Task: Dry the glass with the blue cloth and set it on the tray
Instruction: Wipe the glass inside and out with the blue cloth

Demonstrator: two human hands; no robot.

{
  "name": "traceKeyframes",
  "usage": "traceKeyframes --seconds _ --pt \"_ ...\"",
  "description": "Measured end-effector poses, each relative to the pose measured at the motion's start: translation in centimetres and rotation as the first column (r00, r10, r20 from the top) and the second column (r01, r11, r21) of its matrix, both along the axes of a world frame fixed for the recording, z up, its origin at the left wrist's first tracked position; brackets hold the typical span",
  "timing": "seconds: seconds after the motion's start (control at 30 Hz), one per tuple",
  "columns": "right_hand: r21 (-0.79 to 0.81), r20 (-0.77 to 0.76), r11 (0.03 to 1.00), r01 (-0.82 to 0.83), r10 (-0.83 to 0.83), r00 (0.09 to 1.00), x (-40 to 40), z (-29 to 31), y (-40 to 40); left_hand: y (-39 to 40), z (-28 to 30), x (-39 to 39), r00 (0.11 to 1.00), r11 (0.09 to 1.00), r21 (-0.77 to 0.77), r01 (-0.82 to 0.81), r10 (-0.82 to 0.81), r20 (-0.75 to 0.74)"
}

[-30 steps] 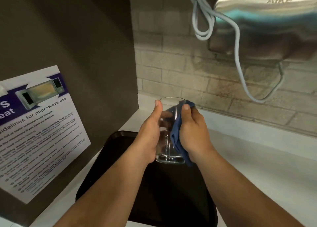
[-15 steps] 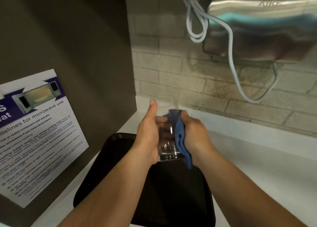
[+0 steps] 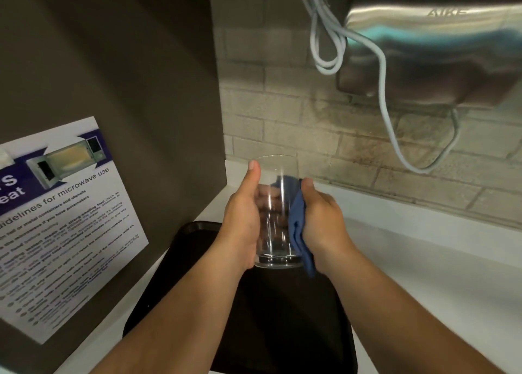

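A clear drinking glass [image 3: 278, 173] is held upright in the air above the far end of a black tray [image 3: 285, 325]. My left hand [image 3: 243, 218] wraps its left side, thumb up near the rim. My right hand [image 3: 322, 221] presses a blue cloth [image 3: 298, 232] against the glass's right side. Part of the cloth shows through the glass behind it. The cloth's lower end hangs just below the glass base.
The tray lies on a white counter [image 3: 437, 283]. A dark cabinet side [image 3: 127, 91] with a microwave guidelines poster [image 3: 62, 226] stands to the left. A steel hand dryer [image 3: 435, 54] with a looped white cable [image 3: 381, 71] hangs on the tiled wall above right.
My right hand with the cloth has slid down the glass's side from the rim. The glass has stayed above the tray in my left hand.
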State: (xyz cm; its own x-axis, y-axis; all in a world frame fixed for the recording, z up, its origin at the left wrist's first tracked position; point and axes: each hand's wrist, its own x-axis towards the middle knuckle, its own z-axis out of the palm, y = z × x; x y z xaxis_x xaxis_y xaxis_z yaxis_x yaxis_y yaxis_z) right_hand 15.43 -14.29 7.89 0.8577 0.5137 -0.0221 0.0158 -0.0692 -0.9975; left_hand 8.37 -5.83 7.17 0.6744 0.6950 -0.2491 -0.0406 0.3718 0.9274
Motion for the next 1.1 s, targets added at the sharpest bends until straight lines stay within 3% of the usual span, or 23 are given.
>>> traceKeyframes --seconds 0.13,0.23,0.37,0.5,0.6,0.73,0.8,0.93,1.0,1.03,1.1 --pt "-0.122 0.268 0.989 -0.082 0.112 0.957 -4.6 -3.7 -1.6 1.0 -0.2 0.3 0.989 0.991 0.012 -0.132 0.133 -0.057" --pt "-0.128 0.446 0.991 -0.029 0.084 0.891 -4.5 -3.6 -0.6 0.6 -0.6 0.0 0.995 0.998 0.042 -0.052 0.055 -0.081" --pt "-0.026 0.332 1.000 -0.002 0.011 0.943 -0.8 -0.4 1.0 0.7 -1.2 -0.1 0.996 0.996 0.000 0.086 -0.086 -0.036" --pt "-0.002 0.267 0.999 0.043 -0.040 0.963 0.1 -1.1 1.7 1.1 -0.8 0.2 0.983 0.989 0.126 0.079 -0.057 -0.176" --pt "-0.027 0.335 0.994 0.107 -0.092 0.938 -0.3 -1.3 1.4 0.8 -0.8 0.2 0.969 0.969 0.246 0.019 0.042 -0.244" --pt "-0.029 0.424 0.990 0.140 -0.115 0.898 -0.5 -1.1 1.5 -0.5 -0.9 0.4 0.988 0.991 0.104 0.086 -0.072 -0.134" --pt "-0.015 0.326 0.990 0.140 -0.128 0.937 0.1 -0.9 1.7 -0.5 -0.9 0.4 0.992 0.995 0.051 0.088 -0.082 -0.099" --pt "-0.027 -0.040 0.998 0.061 -0.062 0.997 1.2 -0.8 1.1 -0.2 -0.6 -0.1 0.993 0.993 -0.085 0.084 -0.090 -0.071" --pt "-0.047 -0.084 0.999 -0.007 0.003 0.996 0.0 -1.9 0.3 -0.1 -0.3 -0.1 0.996 0.990 -0.130 0.055 -0.064 -0.065" --pt "-0.075 -0.023 0.997 -0.016 0.014 1.000 -0.8 -2.8 0.0 0.0 -0.1 -0.1 0.997 0.988 -0.155 0.025 -0.037 -0.071" --pt "-0.157 0.253 0.988 -0.008 0.048 0.966 -2.9 -3.9 -0.7 0.2 -0.3 0.3 0.995 0.984 -0.172 -0.033 0.017 -0.095"
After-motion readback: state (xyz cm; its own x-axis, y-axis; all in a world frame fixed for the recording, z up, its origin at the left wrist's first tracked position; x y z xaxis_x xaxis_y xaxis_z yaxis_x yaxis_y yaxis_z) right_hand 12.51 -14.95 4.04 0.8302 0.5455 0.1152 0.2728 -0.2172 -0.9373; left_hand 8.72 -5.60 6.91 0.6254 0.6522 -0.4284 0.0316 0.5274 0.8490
